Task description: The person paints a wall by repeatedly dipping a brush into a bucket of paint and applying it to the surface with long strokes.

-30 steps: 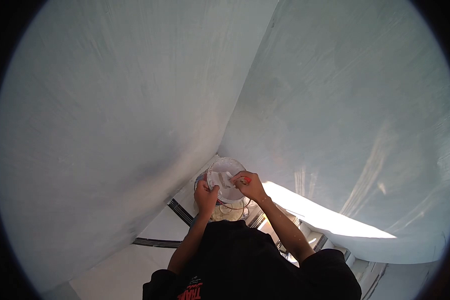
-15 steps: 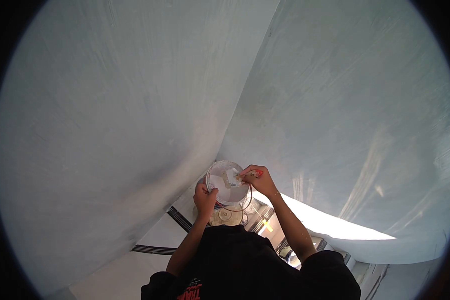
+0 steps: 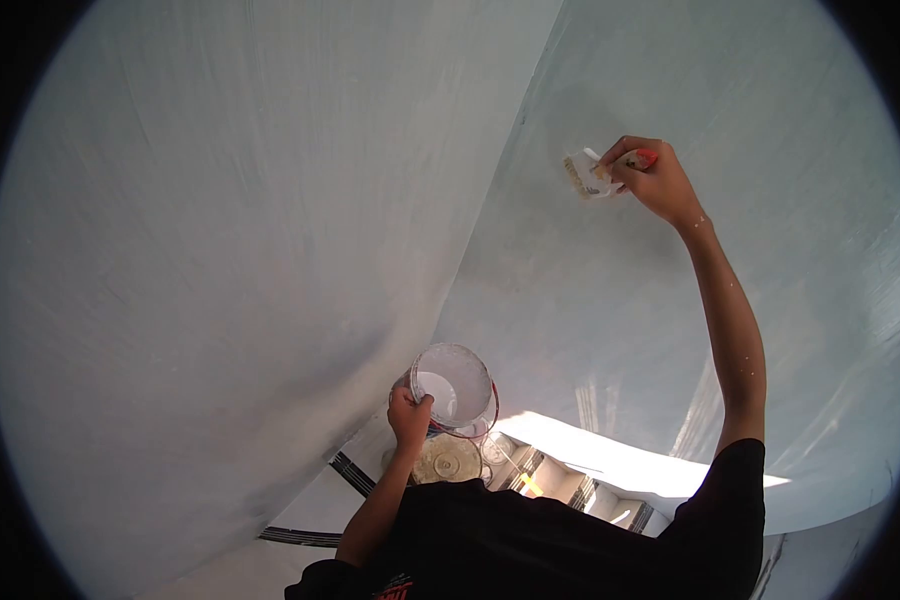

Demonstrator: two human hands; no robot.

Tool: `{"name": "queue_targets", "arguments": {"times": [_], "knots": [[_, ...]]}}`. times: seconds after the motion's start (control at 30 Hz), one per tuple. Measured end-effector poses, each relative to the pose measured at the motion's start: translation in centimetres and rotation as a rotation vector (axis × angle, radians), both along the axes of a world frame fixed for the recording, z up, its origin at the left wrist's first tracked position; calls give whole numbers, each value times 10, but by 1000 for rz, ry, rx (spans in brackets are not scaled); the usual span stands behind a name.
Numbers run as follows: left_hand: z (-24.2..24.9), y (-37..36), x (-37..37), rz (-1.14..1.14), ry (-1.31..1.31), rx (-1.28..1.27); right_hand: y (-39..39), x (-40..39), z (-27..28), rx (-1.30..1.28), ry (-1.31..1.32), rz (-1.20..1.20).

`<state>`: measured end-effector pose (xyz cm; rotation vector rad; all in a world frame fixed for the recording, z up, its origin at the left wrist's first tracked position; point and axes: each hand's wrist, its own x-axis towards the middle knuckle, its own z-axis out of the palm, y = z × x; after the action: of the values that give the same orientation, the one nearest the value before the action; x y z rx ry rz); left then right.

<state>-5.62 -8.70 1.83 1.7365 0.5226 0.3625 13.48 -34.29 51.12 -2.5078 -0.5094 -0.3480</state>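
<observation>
My left hand (image 3: pixel 410 416) grips the rim of a paint bucket (image 3: pixel 470 378), thumb over the inside edge. White paint (image 3: pixel 437 396) lies in the bottom of the bucket, which tilts a little. Raised high on the right, my right hand (image 3: pixel 645 180) is closed around the red-tipped handle of a wide paintbrush (image 3: pixel 592 175). The brush's bristles point left and overlap the right wall (image 3: pixel 610 290) in this view, close to the corner. A red bucket handle (image 3: pixel 496 402) hangs at the bucket's side.
The left wall (image 3: pixel 270 200) meets the right one in a corner ahead of me. Below the bucket stands a round, paint-stained lid (image 3: pixel 447 460). Steps (image 3: pixel 570 488) lie lower right, and a bright strip of sunlight (image 3: pixel 610 458) crosses the wall's lower part.
My right hand has lifted the paintbrush out of the bucket and carried it up and to the right, to the right wall. My left hand still holds the bucket, now slightly lower.
</observation>
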Motion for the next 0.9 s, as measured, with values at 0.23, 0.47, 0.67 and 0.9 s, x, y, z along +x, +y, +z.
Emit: {"name": "queue_targets", "arguments": {"times": [0.23,0.47,0.67,0.9], "knots": [[-25,11,-36,33,17,140,-1,-27,153,-365,-574,-9],[-68,-9,-31,128,212,230,-48,21,56,-52,-85,51],[-76,-6,-31,182,182,98,-71,82,11,-273,-9,2],[-72,15,-43,167,295,78,-39,52,251,-450,-432,-243]]}}
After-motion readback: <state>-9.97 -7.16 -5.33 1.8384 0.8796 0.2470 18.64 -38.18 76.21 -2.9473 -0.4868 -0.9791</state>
